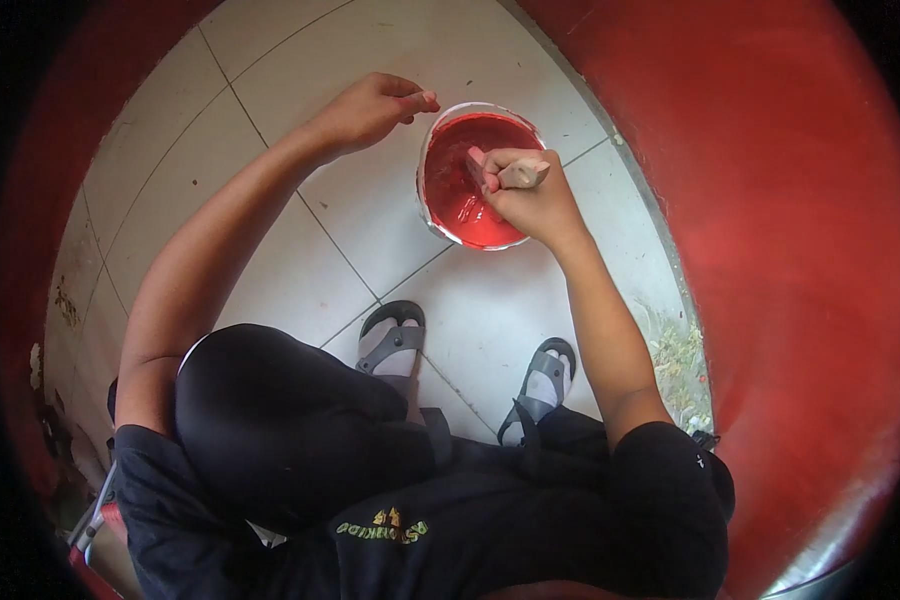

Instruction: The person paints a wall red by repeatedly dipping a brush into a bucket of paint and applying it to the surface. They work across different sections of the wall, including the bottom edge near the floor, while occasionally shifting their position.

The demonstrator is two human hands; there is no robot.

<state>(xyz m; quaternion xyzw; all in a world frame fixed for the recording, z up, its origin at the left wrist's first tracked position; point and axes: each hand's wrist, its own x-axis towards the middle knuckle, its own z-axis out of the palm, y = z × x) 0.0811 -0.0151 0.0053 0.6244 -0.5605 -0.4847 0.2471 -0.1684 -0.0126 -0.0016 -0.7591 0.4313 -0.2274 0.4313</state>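
My right hand [530, 205] is wrapped round the pale handle of a paintbrush [527, 175], over the bucket. The lower end of the brush, smeared red, points down into the paint. A white-rimmed paint bucket [426, 205] stands on the tiles in front of my feet, with glossy red paint [495, 229] inside. Just left of its rim is my left hand [375, 108], with fingers curled in and thumb pressed against them. Cannot tell what, if anything, is pinched there.
Light floor tiles [280, 240] with dark joints and small specks lie under the bucket. On the right rises a red painted surface [790, 200], with another red surface along the left edge. My sandalled feet [395, 345] are close below the bucket. Pale stains [680, 365] mark the floor at right.
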